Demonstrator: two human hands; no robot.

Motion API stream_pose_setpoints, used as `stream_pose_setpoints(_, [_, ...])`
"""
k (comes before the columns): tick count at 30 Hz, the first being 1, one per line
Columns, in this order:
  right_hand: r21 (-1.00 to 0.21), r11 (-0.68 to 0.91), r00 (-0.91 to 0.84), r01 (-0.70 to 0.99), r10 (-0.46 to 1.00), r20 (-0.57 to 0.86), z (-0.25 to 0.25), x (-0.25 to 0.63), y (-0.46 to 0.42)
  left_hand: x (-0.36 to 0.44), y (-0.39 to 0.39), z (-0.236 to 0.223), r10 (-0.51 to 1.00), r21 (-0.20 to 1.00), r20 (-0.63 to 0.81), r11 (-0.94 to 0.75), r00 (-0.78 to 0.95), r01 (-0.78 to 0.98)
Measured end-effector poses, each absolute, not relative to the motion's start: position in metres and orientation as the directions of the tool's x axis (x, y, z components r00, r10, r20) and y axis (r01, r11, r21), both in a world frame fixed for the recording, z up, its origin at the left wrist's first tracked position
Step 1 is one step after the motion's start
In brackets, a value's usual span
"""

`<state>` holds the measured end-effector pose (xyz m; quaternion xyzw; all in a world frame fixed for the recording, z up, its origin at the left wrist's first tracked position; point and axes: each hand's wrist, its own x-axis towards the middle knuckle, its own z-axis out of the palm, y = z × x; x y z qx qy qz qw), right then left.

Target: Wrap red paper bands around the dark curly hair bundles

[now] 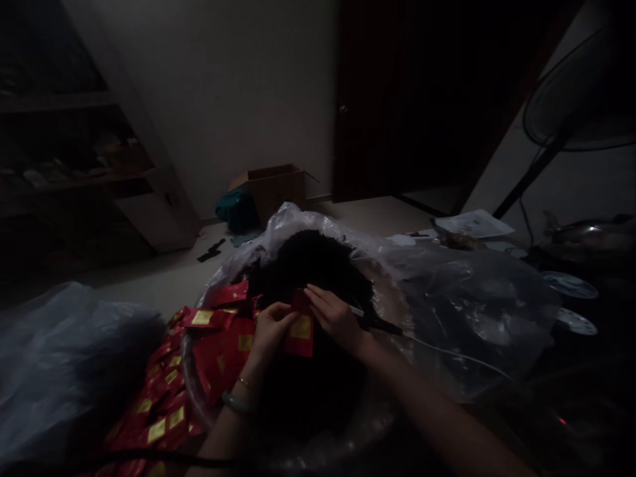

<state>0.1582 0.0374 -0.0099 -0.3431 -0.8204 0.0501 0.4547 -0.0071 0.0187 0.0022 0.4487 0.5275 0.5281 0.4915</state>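
Note:
Between my two hands is a red packet [301,336] with a gold label, held upright over a heap of dark loose material [311,262]. My left hand [272,329], with bracelets at the wrist, pinches its left edge. The fingers of my right hand [334,316] close on its upper right side. The heap lies in a wide round container lined with clear plastic [285,218]. More red packets [211,351] rest on the container's left part. A dark-handled tool with a white cord [387,326] lies beside my right hand; its kind is hard to make out.
Many red packets [161,411] pile up left of the container, near a large plastic bag [69,371]. Clear plastic sheeting [477,298] spreads to the right, with dishes [569,285] beyond. A cardboard box [278,189] stands by the wall, a fan [576,99] at right.

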Motion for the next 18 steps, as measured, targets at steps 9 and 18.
stream_pose_setpoints(9, [-0.446, 0.654, -0.218, 0.611, 0.681, 0.699, 0.008, 0.157, 0.030, -0.003, 0.017, 0.006, 0.999, 0.991, 0.046, -0.044, -0.012, 0.127])
stream_pose_setpoints(18, [-0.479, 0.797, -0.437, 0.368, 0.603, 0.667, 0.010, 0.159, 0.028, -0.010, 0.017, 0.010, 0.998, 0.992, -0.063, 0.060, 0.024, 0.114])
